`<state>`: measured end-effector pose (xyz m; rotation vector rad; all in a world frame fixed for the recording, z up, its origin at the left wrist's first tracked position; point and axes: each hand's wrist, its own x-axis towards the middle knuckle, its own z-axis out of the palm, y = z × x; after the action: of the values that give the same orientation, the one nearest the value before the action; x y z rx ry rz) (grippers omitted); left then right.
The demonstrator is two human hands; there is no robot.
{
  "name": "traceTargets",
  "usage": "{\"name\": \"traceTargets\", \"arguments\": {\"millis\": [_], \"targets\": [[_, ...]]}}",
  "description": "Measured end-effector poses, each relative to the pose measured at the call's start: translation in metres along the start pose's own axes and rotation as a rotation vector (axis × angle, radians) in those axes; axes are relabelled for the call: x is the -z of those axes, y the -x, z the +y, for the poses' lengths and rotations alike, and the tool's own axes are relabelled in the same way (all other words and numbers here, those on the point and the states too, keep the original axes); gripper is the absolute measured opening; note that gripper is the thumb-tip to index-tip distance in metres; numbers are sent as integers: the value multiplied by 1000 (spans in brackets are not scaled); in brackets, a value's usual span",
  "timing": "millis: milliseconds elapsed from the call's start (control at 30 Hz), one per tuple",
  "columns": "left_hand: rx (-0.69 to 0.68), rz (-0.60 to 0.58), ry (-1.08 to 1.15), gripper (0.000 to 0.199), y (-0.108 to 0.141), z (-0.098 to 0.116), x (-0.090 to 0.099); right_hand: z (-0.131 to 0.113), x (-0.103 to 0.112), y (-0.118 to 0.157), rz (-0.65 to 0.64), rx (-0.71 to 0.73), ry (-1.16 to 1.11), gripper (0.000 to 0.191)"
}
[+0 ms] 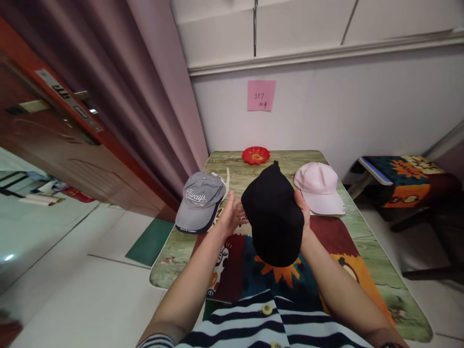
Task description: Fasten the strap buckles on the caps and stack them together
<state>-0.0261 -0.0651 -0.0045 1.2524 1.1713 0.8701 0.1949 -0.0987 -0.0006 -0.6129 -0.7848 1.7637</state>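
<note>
A black baseball cap (273, 217) is held up over the table in front of me. My right hand (303, 215) grips its right side, with the fingers hidden behind the cap. Beside the cap's left edge, my left hand (232, 215) has its fingers stretched out and holds nothing; whether it touches the cap I cannot tell. A grey cap (199, 200) with white lettering lies on the left of the table, near my left hand. To the right of the black cap rests a pale pink cap (319, 188).
The wood-patterned table (170, 261) carries a colourful cloth (232, 270). At its back is a red scalloped dish (255, 155). A pink note (261, 95) hangs on the wall. A purple curtain (159, 87) and wooden door (119, 169) stand left; a covered stool (402, 174) stands right.
</note>
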Motion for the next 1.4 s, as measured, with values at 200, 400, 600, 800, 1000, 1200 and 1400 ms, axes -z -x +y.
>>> {"name": "traceTargets", "arguments": {"millis": [200,400,600,800,1000,1200,1400], "targets": [[147,-169,475,57,-5,-13,4,5,20,12,49,-57,97,61],[-38,-4,444,36,-14,29,19,-31,29,0,143,89,371,37],[-316,-57,113,26,-25,74,29,-66,32,-19,201,394,668,19],[-340,-48,-289,14,-25,22,31,-31,61,-11,253,281,992,15],[-339,-50,-409,19,-17,8,34,-26,70,0,206,231,1065,28],[-355,-93,-575,24,-9,36,17,-51,31,-1,137,242,1327,32],[-446,-86,-629,13,-4,50,5,-44,4,-9,73,405,1639,26]]}}
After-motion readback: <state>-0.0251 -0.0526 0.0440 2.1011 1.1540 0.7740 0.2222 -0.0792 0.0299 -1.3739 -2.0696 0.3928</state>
